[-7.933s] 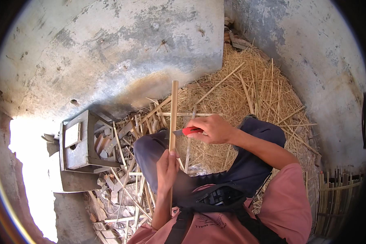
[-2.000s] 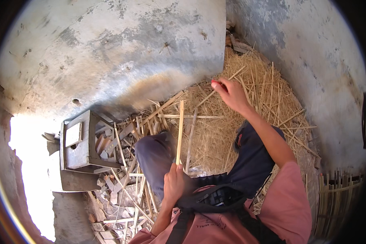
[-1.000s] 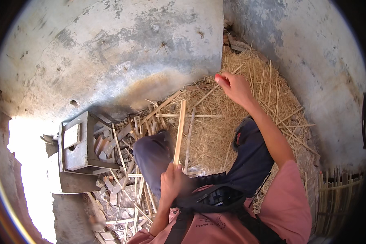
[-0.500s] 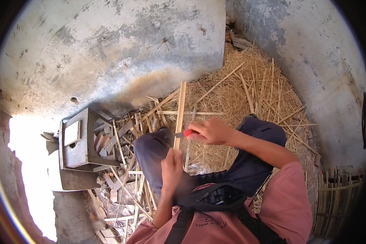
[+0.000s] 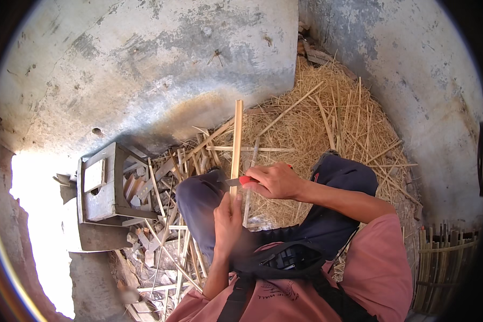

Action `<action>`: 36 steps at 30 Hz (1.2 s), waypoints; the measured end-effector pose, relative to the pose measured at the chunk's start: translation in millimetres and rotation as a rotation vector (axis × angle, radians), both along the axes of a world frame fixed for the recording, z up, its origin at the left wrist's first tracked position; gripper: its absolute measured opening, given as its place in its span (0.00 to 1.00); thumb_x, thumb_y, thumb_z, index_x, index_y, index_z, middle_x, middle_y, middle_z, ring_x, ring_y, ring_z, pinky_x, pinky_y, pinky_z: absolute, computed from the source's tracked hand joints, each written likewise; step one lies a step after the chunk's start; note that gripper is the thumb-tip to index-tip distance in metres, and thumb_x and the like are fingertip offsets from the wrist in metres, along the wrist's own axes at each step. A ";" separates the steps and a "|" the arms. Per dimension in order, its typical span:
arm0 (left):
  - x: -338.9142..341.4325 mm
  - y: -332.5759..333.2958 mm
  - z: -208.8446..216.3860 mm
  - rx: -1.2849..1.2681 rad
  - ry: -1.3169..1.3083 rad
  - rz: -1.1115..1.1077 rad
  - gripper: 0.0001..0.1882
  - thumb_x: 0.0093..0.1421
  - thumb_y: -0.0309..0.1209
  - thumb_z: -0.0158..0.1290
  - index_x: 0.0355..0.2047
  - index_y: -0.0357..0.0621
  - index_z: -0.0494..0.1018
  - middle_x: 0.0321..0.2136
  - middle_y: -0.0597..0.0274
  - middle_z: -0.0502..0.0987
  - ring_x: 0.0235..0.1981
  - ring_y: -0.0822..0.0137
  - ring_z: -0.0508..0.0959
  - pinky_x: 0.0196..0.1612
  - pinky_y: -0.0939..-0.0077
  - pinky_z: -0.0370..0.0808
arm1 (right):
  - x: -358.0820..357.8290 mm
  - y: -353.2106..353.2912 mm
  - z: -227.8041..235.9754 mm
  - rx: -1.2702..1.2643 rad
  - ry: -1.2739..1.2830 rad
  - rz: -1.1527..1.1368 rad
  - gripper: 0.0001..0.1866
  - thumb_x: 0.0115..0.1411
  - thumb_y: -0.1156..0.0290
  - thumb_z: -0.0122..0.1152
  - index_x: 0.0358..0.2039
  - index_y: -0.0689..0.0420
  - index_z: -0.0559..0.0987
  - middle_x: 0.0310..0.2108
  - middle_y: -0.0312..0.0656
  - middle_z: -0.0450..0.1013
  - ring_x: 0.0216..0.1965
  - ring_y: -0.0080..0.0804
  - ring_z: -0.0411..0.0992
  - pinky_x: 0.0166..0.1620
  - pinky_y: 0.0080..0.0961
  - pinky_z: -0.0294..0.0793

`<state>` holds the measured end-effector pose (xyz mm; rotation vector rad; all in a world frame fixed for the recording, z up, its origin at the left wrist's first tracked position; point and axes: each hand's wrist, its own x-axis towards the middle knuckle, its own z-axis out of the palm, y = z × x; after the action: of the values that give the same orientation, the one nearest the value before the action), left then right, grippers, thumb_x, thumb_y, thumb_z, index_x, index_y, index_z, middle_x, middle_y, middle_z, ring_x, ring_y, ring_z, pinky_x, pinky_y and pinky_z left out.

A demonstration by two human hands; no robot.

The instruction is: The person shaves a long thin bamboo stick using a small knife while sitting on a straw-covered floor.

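Observation:
A long pale strip, apparently split bamboo (image 5: 237, 137), stands nearly upright in the picture. Its lower end is gripped by my left hand (image 5: 228, 220), fingers closed around it above my left knee. My right hand (image 5: 276, 181) is wrapped round the red handle of a knife (image 5: 234, 182). The blade lies across the strip, just above my left fingers. A bit of red shows behind the right hand too. The strip's lowest part is hidden by my left hand.
Wood shavings (image 5: 300, 129) and loose strips cover the floor ahead. A wooden box (image 5: 103, 185) stands at the left among broken pieces. Concrete walls (image 5: 161, 59) rise ahead and at the right. A slatted bamboo basket (image 5: 446, 263) sits at the lower right.
The strip has shifted slightly up and left in the picture. The knife and my right hand have moved slightly down, so the blade sits nearer my left fingers.

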<state>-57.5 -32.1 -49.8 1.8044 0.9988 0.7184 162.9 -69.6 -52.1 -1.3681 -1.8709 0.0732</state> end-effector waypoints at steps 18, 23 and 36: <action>-0.3 -1.1 13.3 -0.088 -0.010 -0.015 0.21 0.78 0.36 0.52 0.29 0.35 0.67 0.17 0.57 0.69 0.21 0.71 0.66 0.26 0.65 0.66 | 1.7 -0.1 8.1 0.061 -0.086 -0.073 0.17 0.71 0.52 0.66 0.37 0.53 0.79 0.25 0.38 0.78 0.19 0.40 0.77 0.21 0.35 0.74; -3.8 -0.7 8.6 -0.094 -0.015 -0.013 0.22 0.79 0.38 0.51 0.29 0.35 0.67 0.17 0.58 0.68 0.21 0.72 0.66 0.26 0.66 0.66 | 1.5 1.4 5.9 0.067 -0.092 -0.082 0.18 0.71 0.50 0.66 0.37 0.52 0.79 0.25 0.38 0.78 0.19 0.40 0.77 0.21 0.36 0.74; -6.9 -3.1 12.1 -0.103 -0.023 -0.010 0.23 0.79 0.39 0.51 0.28 0.36 0.67 0.17 0.61 0.67 0.21 0.74 0.64 0.25 0.67 0.64 | 12.1 7.8 10.1 0.137 -0.106 -0.140 0.17 0.70 0.51 0.66 0.37 0.53 0.80 0.24 0.38 0.78 0.18 0.39 0.78 0.21 0.34 0.74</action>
<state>-64.4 -35.2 -37.8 1.7072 0.9935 0.6682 175.0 -61.8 -42.0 -1.4270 -1.8244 -0.1985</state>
